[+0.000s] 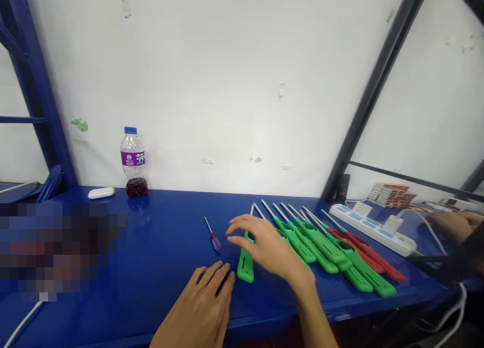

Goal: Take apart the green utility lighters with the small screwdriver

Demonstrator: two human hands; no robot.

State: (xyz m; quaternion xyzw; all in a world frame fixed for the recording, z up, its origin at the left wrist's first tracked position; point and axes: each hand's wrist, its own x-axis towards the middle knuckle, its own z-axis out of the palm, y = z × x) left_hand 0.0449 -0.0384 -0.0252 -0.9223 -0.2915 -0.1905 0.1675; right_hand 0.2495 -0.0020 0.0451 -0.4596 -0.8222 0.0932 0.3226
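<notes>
My left hand lies flat on the blue bench, fingers stretched out and holding nothing. My right hand hovers with fingers spread over the leftmost green long-nosed lighter, fingertips close to it. A row of several green lighters and red lighters lies to the right, metal noses pointing toward the wall. A small screwdriver with a red shaft and clear handle lies just left of my right fingertips.
A plastic bottle with dark liquid and a white case stand at the back left. A white power strip lies at the right, where another person's hand rests. A white cable runs at the lower left.
</notes>
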